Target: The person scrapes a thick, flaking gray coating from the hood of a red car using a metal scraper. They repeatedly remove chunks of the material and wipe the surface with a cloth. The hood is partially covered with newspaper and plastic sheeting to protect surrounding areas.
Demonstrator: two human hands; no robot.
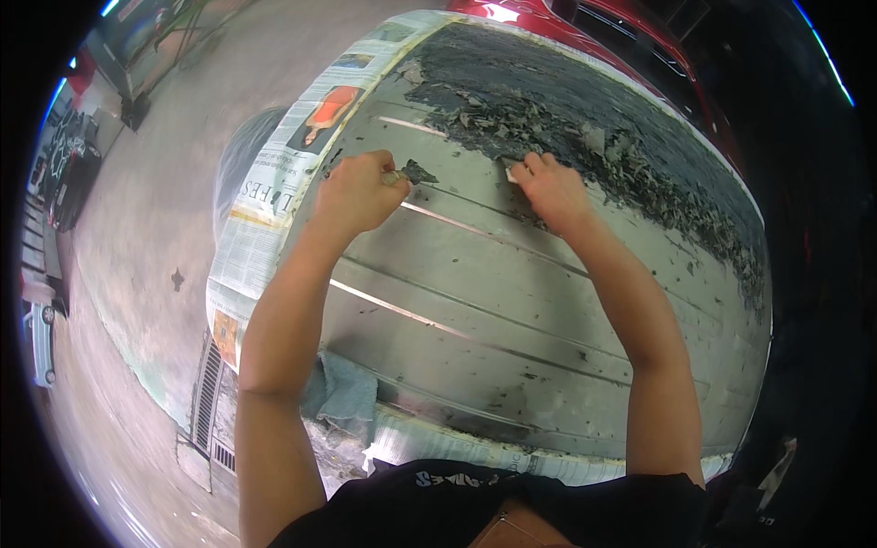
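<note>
Below me is a car's ribbed roof panel [475, 315], bared to grey-green metal on the near side. Dark, wrinkled, peeling paint [539, 78] covers its far part, with a band of loose flakes [594, 151] along the paint's edge. My left hand [358, 194], over the bare metal at the left, is closed on a small yellowish scraper-like piece [393, 177]; a dark paint flake [419, 172] shows at its tip. My right hand [555, 192] is closed on a small pale scraper [510, 172] at the edge of the flakes. Its fingers partly hide the scraper.
Newspaper [274, 187] is taped along the roof's left edge, and more newspaper [457, 449] lines the near edge. A blue-grey cloth [345, 391] lies at the near left corner. Beyond the roof stands a red car [539, 20]. A floor drain [208, 388] is at the left.
</note>
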